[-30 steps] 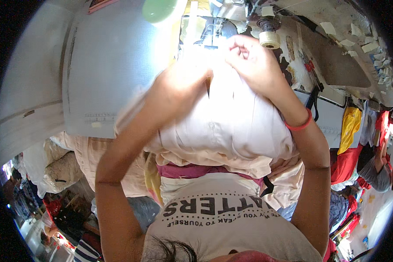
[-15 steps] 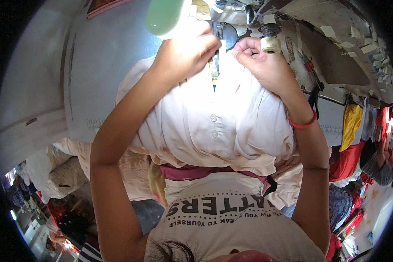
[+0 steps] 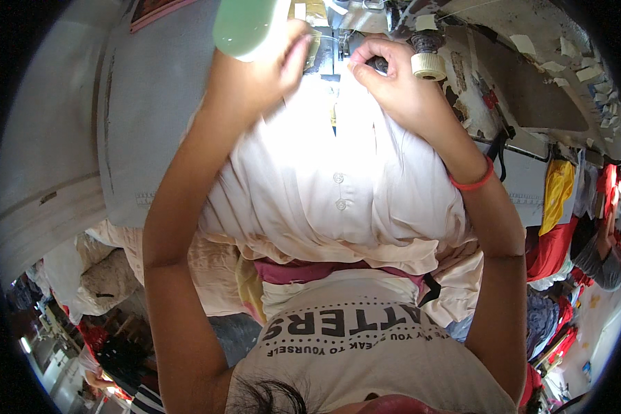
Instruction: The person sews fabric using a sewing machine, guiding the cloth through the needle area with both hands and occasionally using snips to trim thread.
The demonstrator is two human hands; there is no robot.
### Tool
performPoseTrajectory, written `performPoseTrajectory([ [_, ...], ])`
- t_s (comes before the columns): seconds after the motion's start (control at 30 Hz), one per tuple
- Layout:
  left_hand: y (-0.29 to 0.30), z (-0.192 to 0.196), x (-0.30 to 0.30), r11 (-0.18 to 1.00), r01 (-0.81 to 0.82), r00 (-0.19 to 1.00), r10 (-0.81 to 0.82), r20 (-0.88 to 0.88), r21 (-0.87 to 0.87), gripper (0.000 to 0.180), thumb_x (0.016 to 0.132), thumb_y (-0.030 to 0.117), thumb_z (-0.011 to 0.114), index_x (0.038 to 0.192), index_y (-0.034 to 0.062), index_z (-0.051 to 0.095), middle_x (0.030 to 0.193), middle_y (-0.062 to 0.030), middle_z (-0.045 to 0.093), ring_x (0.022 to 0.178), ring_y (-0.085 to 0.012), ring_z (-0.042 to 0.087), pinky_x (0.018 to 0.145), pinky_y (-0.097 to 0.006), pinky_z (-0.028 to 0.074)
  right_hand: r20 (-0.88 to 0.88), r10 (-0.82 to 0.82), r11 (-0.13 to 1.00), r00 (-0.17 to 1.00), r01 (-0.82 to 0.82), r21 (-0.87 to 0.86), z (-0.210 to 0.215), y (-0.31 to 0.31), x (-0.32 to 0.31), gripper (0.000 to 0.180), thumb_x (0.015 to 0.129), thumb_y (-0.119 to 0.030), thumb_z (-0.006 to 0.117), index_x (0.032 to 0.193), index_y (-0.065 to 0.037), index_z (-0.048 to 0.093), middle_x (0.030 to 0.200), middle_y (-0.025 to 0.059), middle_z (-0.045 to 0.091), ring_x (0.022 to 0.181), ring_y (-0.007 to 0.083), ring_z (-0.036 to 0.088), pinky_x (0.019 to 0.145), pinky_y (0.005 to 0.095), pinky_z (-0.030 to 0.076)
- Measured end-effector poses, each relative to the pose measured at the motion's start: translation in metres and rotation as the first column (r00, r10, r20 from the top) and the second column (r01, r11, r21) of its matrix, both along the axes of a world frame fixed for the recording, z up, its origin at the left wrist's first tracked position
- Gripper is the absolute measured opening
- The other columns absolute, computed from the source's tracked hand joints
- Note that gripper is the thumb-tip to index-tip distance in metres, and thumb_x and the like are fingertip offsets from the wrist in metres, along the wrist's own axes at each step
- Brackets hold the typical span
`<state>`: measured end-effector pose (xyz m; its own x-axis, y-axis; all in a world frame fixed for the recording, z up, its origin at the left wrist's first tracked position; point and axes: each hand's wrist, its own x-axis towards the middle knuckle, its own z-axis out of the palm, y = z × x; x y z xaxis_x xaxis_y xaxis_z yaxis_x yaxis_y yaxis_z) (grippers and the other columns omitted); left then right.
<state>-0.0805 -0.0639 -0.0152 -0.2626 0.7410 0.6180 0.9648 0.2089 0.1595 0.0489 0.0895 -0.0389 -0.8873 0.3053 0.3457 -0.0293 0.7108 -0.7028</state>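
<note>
A white buttoned garment (image 3: 276, 186) is bunched over the front of the sewing table, washed out by bright light near the sewing machine's needle area (image 3: 343, 45). At the garment's far edge, right of the needle, my right hand (image 3: 403, 83) pinches the cloth between thumb and forefinger. My left hand (image 3: 259, 79) is left of the needle, slightly blurred, with its fingers curled and thumb drawn in. What those fingers hold, if anything, is hidden; a thin pale line runs from near them toward the needle.
A pale green rounded object (image 3: 250, 27) hangs above my left hand. A cream ridged knob (image 3: 428, 67) sits close over my right hand. The grey tabletop (image 3: 141, 131) extends left. Paper scraps (image 3: 590, 74) lie far right; a yellow cloth (image 3: 557, 196) hangs at the right edge.
My left hand has moved left and slightly away from me, off the cloth beside the needle. My right hand has shifted slightly left and farther away, still pinching the garment.
</note>
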Motion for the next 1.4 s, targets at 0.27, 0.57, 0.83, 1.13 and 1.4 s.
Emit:
performPoseTrajectory([
  [0.27,-0.022,0.011,0.084,0.939,0.221,0.956,-0.155,0.25,-0.262,0.043,0.068,0.025,0.068,0.101,0.0033,0.054,0.109,-0.0119,0.052,0.097,-0.0283,0.048,0.081,-0.04,0.04,0.131,-0.036,0.995,0.991,0.023,0.099,0.004,0.005,-0.008,0.016,0.075,-0.018,0.061,0.08,-0.002,0.061,0.07,0.0059,0.06,0.062,0.0101,0.052,0.057,0.0255,0.042],
  [0.57,-0.017,-0.001,0.066,0.951,0.238,0.96,-0.199,0.199,-0.198,0.031,0.069,0.031,0.065,0.086,0.0079,0.055,0.105,-0.0136,0.05,0.096,-0.0277,0.047,0.082,-0.039,0.037,0.45,-0.07,0.996,0.89,0.089,-0.022,0.014,0.008,-0.017,0.023,0.074,-0.027,0.062,0.082,-0.005,0.062,0.063,0.0044,0.057,0.058,0.0105,0.052,0.055,0.0257,0.042],
  [0.83,-0.017,0.001,0.065,0.937,0.209,0.968,-0.159,0.193,-0.279,0.031,0.073,0.036,0.062,0.089,0.0097,0.057,0.121,-0.0176,0.044,0.109,-0.0332,0.042,0.092,-0.045,0.031,0.4,0.001,0.999,0.916,0.02,-0.05,0.025,0.011,-0.012,0.021,0.073,-0.025,0.063,0.081,-0.005,0.061,0.063,0.0049,0.057,0.06,0.0123,0.052,0.058,0.0252,0.042],
  [1.13,-0.019,0.004,0.064,0.92,0.2,0.972,-0.142,0.187,-0.337,0.036,0.075,0.041,0.059,0.09,0.0078,0.056,0.122,-0.0166,0.046,0.11,-0.0305,0.043,0.093,-0.049,0.027,0.205,-0.111,0.994,0.973,0.104,0.044,0.005,0.01,0.002,0.02,0.071,-0.027,0.064,0.076,-0.007,0.062,0.072,0.0144,0.061,0.069,0.0304,0.06,0.061,0.0376,0.046],
  [1.4,-0.018,0.004,0.063,0.928,0.181,0.974,-0.122,0.192,-0.325,0.039,0.074,0.041,0.061,0.089,0.0059,0.054,0.121,-0.0165,0.047,0.109,-0.0306,0.043,0.093,-0.05,0.027,-0.031,0.019,0.996,0.999,-0.022,-0.088,-0.006,0.014,-0.006,0.009,0.074,-0.017,0.061,0.08,-0.011,0.063,0.074,0.0116,0.062,0.068,0.0296,0.06,0.058,0.0344,0.047],
])
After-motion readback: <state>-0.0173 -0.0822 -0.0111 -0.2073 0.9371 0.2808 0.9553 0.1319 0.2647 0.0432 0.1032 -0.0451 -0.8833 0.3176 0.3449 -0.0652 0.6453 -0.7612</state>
